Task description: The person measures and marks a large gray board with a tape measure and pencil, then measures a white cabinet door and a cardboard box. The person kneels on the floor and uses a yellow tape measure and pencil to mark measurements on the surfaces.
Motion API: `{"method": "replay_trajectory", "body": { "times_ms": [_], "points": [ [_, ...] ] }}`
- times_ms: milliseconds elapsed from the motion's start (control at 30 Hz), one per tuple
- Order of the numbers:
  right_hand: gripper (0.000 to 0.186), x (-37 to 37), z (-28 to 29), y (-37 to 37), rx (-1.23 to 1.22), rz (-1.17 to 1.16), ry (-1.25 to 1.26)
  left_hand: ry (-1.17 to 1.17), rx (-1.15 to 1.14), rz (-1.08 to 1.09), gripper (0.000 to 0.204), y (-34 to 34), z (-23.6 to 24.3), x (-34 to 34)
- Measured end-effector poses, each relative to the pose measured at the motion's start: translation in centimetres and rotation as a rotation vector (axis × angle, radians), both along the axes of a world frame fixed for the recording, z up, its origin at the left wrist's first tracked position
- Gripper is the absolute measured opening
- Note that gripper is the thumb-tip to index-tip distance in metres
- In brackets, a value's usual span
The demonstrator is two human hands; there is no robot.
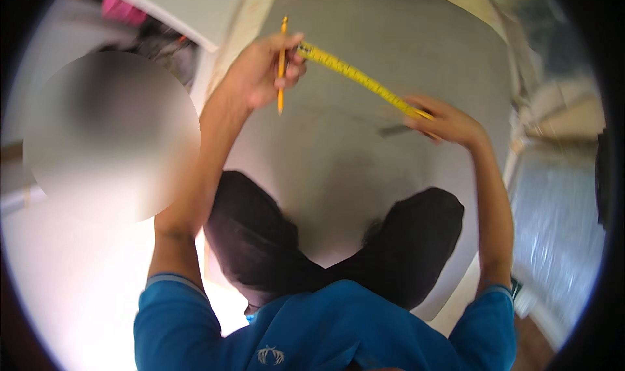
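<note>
Both busy, left hand (277,65) and right hand (449,122), well apart over a grey surface (403,39), and a yellow measuring tape (355,76) slants between them! Left clamps an orange pencil (282,61) with the tape's end at its fingertips; right grips the strip lower down, nearer the dark-trousered knees (430,211). Blue sleeves (172,315) frame the bottom.

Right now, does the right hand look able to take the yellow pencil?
Probably not easily: the right hand is occupied with the yellow measuring tape, and the left hand grips the pencil, off to the left.
</note>
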State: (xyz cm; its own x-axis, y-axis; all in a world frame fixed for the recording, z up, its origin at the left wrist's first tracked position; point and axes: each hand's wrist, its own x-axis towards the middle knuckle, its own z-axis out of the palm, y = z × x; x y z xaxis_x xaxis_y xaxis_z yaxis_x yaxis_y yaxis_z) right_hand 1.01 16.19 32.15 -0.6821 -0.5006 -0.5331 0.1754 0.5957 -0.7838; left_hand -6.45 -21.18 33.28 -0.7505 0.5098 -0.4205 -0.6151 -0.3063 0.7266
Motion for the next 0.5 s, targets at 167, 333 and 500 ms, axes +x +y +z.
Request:
{"method": "replay_trajectory", "body": {
  "times_ms": [167, 333, 500],
  "points": [
    [0.022, 7.5, -11.2, 15.4, 0.352, -0.122, -0.306, 0.123, -0.176, 0.16, 0.028, -13.3, -7.2, -4.7],
    [0.021, 12.9, -17.5, 21.2, 0.595, -0.203, -0.541, -0.079, -0.958, 0.382, 0.028, -25.9, -24.5, -3.2],
    [0.032, 17.8, -22.3, 24.2, 0.599, -0.253, -0.379, -0.037, -1.016, 0.343, 0.03, -24.7, -32.0, -2.9]
  ]
}}
